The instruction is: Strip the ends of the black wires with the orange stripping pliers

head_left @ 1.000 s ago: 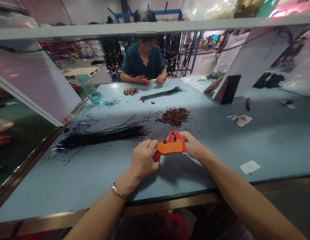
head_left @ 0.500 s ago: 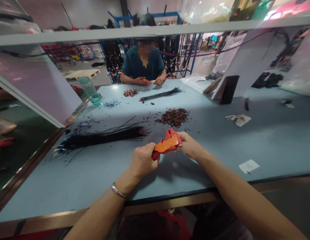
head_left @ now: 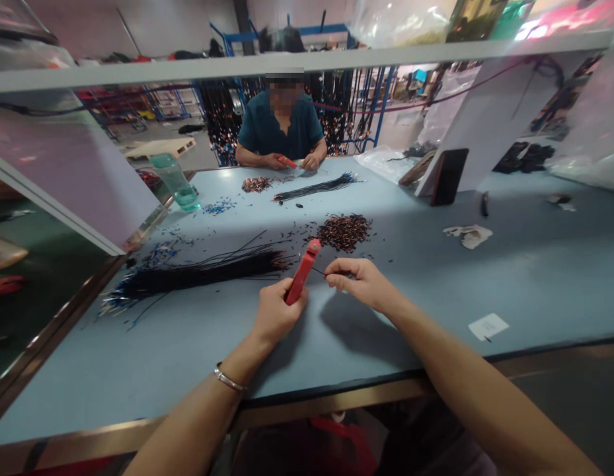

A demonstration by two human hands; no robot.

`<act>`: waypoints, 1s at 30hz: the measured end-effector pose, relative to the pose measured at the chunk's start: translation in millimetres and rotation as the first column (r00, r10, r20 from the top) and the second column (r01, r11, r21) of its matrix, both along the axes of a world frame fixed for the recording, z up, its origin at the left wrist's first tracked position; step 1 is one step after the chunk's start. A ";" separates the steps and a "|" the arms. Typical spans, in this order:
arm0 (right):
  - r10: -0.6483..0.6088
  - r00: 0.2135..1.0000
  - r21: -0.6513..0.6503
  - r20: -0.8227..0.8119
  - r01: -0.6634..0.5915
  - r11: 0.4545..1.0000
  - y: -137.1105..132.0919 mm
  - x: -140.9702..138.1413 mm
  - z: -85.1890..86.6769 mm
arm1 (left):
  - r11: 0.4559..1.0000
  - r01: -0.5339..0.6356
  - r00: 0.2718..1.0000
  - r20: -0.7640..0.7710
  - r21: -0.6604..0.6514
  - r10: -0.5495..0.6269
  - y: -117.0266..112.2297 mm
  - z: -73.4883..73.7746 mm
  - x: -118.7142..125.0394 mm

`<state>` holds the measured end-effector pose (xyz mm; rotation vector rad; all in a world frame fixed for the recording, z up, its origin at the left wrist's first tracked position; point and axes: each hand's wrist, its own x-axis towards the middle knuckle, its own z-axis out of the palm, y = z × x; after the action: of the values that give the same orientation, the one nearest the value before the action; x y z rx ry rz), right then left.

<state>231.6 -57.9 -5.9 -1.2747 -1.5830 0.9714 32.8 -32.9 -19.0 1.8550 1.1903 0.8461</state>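
My left hand (head_left: 279, 309) is wrapped round the handles of a red wire stripper (head_left: 303, 272), whose narrow edge faces me and whose head points up and away. Just right of it, my right hand (head_left: 353, 281) pinches a thin black wire (head_left: 318, 271) between thumb and fingertips. The wire runs left towards the stripper and passes behind it; where it ends I cannot tell. Left of my hands lies a long bundle of black wires (head_left: 202, 274) with blue and bare tips at its left end. Beyond the tool is a pile of short black and copper offcuts (head_left: 345, 233).
Across the table, a co-worker (head_left: 281, 129) holds a red tool beside a smaller wire bundle (head_left: 314, 188). A green bottle (head_left: 176, 182) stands at the left divider. A phone (head_left: 449, 176) leans at right, near crumpled paper (head_left: 469, 235) and a white label (head_left: 488, 326). A shelf (head_left: 188, 74) crosses above.
The wire stripper has turned from its orange broad side to its narrow red edge and shifted left. My right hand has come apart from it, with the wire showing between them.
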 end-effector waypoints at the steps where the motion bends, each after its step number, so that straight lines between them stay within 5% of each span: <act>1: -0.019 0.999 0.043 0.050 0.017 0.999 -0.1 0.6 -0.1 | 0.991 0.021 0.996 0.089 -0.135 -0.008 -0.1 -0.4 0.8; 4: -0.072 0.987 0.146 0.144 0.051 0.988 0.1 2.8 -0.9 | 0.876 0.157 0.934 0.358 -0.457 0.019 0.6 -1.2 2.1; 7: -0.102 0.978 0.184 0.183 0.068 0.981 0.8 5.3 -1.3 | 0.783 0.286 0.849 0.525 -0.553 0.061 3.6 1.6 0.7; 11: -0.124 0.972 0.182 0.200 0.088 0.979 1.3 7.4 0.0 | 0.707 0.407 0.739 0.663 -0.578 0.117 8.4 6.3 -3.5; 16: -0.135 0.969 0.179 0.207 0.099 0.979 1.7 6.5 0.0 | 0.642 0.484 0.685 0.714 -0.595 0.146 11.6 4.4 -7.0; 23: -0.174 0.983 0.191 0.068 0.158 0.969 -1.2 6.3 3.1 | 0.513 0.698 0.569 0.822 -0.500 0.028 8.9 3.5 -9.5; 30: -0.241 0.970 0.252 0.016 0.229 0.940 -4.5 10.5 9.8 | 0.419 0.773 0.565 0.818 -0.477 -0.111 5.8 3.5 -10.7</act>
<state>242.1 -62.4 3.9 -1.2810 -1.4933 0.5775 22.1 -27.1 -15.5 0.8190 0.3212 0.4043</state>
